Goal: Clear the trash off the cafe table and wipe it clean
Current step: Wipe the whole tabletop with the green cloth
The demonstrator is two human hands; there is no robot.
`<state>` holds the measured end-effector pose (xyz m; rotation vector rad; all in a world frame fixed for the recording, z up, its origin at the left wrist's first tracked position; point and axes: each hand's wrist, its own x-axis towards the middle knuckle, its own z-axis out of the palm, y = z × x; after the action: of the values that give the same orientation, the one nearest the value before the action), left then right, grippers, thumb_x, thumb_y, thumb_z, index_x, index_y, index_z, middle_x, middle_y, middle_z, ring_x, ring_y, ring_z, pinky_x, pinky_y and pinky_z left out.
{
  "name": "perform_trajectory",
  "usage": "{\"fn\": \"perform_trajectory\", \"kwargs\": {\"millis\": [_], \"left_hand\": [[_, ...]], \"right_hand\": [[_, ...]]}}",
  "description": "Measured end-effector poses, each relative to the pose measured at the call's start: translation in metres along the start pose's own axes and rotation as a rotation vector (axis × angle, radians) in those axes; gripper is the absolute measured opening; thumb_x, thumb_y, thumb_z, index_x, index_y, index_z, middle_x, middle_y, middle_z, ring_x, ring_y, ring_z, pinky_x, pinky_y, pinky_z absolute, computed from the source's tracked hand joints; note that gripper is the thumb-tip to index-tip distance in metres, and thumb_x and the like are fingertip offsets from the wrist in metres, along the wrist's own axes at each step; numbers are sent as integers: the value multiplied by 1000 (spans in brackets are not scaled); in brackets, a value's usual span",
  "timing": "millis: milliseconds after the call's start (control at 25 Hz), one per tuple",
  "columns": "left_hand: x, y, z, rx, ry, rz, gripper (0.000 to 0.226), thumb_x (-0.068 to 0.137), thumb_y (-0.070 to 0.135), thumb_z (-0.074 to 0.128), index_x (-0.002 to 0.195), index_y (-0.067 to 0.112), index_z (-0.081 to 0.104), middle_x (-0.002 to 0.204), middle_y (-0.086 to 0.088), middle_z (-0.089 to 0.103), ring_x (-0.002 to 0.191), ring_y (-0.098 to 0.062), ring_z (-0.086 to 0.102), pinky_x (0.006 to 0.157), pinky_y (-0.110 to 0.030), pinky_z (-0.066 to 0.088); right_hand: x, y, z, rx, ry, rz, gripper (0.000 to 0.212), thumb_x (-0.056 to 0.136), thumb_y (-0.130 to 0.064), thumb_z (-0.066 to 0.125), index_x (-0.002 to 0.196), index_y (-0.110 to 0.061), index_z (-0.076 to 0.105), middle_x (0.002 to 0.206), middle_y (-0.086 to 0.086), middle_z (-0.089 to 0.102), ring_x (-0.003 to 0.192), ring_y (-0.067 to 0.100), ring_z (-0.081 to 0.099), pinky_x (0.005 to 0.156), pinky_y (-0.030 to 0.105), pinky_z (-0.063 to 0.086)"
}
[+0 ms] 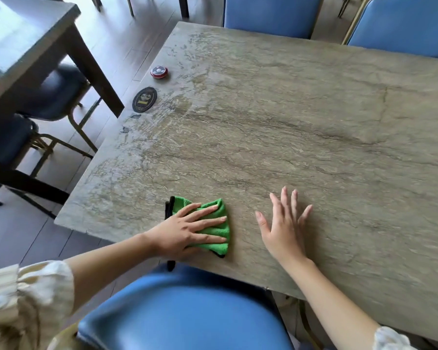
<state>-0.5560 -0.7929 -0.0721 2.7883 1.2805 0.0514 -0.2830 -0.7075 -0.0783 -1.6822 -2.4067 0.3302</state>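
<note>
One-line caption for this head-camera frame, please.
Left hand presses a green cloth flat on the stone-pattern table near its front edge; right hand is spread open beside it.

The table (288,117) fills the middle and right of the view. A cloth (214,232) lies on it close to the near edge, left of centre, with the left hand (187,229) flat on top. The right hand (283,228) lies flat on the tabletop just right of the cloth, apart from it. A call button (159,71) sits by the table's left edge, far from the hands, with a disc (144,99) just nearer along that edge. 1 chair (187,314) stands at the near side, 2 chairs (271,13) at the far side. A second table (23,46) stands to the far left across a gap of floor (116,44), with 2 chairs (56,94) tucked beneath it.
</note>
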Motion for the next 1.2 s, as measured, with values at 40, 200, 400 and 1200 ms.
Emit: {"fn": "perform_trajectory", "kwargs": {"millis": [40,200,400,1200], "left_hand": [[-14,-12,-3,11,-5,31,45,98,45,39,143,43,34,158,7,22,148,-25,12,115,-48,21],[-42,-33,-11,-24,23,-243,45,98,43,43,142,43,36,157,5,25,148,-25,12,115,-51,23],[-16,-3,-8,11,10,-124,45,99,45,36,143,42,35,158,2,23,148,-30,10,114,-55,21],[150,104,14,-34,54,-53,46,94,50,42,139,44,41,156,8,27,148,-21,10,116,-50,17]], "right_hand": [[0,1,0,0,-2,4,72,91,-59,23,144,-11,35,158,15,15,148,28,-4,113,57,-14],[-1,6,-3,16,-15,39,74,90,-60,21,144,-12,35,158,15,15,148,29,-3,112,58,-15],[-7,10,-9,96,-14,66,74,90,-61,19,144,-13,35,159,15,13,148,26,-5,112,55,-18],[-54,98,-56,121,31,225,76,88,-61,17,143,-12,35,157,13,20,148,27,-1,110,54,-18]]}}
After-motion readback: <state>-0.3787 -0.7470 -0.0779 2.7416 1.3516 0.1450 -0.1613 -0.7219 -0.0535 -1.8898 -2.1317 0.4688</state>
